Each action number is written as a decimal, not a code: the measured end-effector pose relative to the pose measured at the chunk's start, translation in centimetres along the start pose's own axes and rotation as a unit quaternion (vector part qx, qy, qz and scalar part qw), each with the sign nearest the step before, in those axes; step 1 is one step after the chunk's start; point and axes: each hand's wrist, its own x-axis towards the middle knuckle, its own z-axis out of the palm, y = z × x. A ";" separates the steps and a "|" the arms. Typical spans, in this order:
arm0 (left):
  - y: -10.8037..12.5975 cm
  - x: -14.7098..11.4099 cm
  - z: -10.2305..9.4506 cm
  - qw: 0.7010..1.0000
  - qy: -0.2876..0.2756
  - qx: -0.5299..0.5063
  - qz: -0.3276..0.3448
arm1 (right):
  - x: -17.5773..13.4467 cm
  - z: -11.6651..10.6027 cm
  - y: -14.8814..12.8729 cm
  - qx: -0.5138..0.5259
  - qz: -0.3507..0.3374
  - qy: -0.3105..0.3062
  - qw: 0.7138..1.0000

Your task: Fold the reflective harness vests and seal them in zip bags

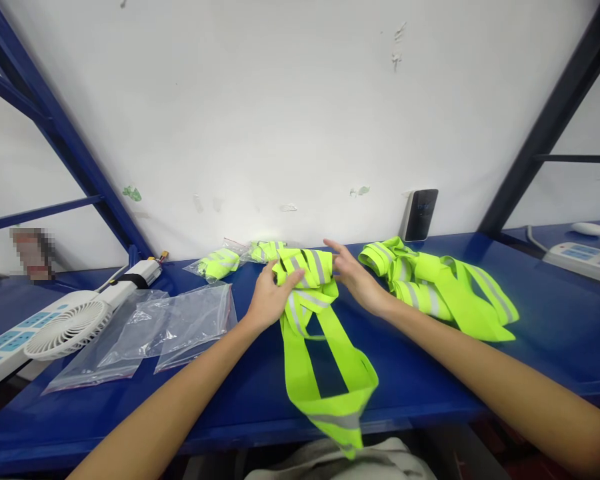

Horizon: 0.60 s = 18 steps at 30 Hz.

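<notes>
The left hand [275, 293] pinches a bundled yellow-green reflective strap [310, 303], thumb laid over its gathered folds, above the middle of the blue bench [405, 377]. A long loop of the strap trails toward the bench's near edge, and its tip hangs past it. The right hand [359, 280] has its fingers spread just beside the bundle's right side; whether a fingertip touches it, I cannot tell. Right of that hand lies a loose pile of similar straps [430, 283], with a dark-faced device [421, 215] standing behind, near the wall. Left of the bundle, flat clear bags [195, 323] overlap next to a white fan [70, 328], while two bagged straps [220, 265] sit farther back.
</notes>
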 end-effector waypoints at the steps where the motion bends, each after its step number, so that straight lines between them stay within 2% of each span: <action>1: 0.0 0.0 0.1 0.997 0.015 -0.043 -0.055 | -0.2 -0.1 0.1 -0.066 -0.053 -0.001 0.996; 2: 0.1 0.0 0.1 0.991 0.034 -0.079 -0.106 | -0.4 -0.2 0.2 -0.138 -0.112 0.000 0.984; 4: 0.5 -0.2 0.2 0.976 0.063 -0.113 -0.172 | -0.6 -0.3 0.4 -0.274 -0.224 0.001 0.935; 6: 1.1 -0.5 0.3 0.972 0.057 -0.119 -0.195 | -0.6 -0.4 0.6 -0.358 -0.295 -0.009 0.886; 8: 1.4 -0.7 0.5 0.974 0.033 -0.111 -0.194 | -0.4 -0.5 0.8 -0.372 -0.326 -0.018 0.869; 10: 1.2 -0.8 0.6 0.980 0.016 -0.100 -0.172 | -0.3 -0.5 0.8 -0.343 -0.336 -0.010 0.877; 13: 0.2 -0.6 0.7 0.991 0.003 -0.090 -0.101 | -0.3 -0.3 0.4 -0.270 -0.302 0.023 0.914; 16: -0.9 -0.2 0.6 0.993 -0.016 -0.101 -0.056 | -0.4 0.2 -0.1 -0.176 -0.192 0.045 0.964; 18: -1.3 0.0 0.3 0.994 -0.033 -0.100 -0.008 | -0.4 0.5 -0.1 -0.105 -0.112 0.052 0.987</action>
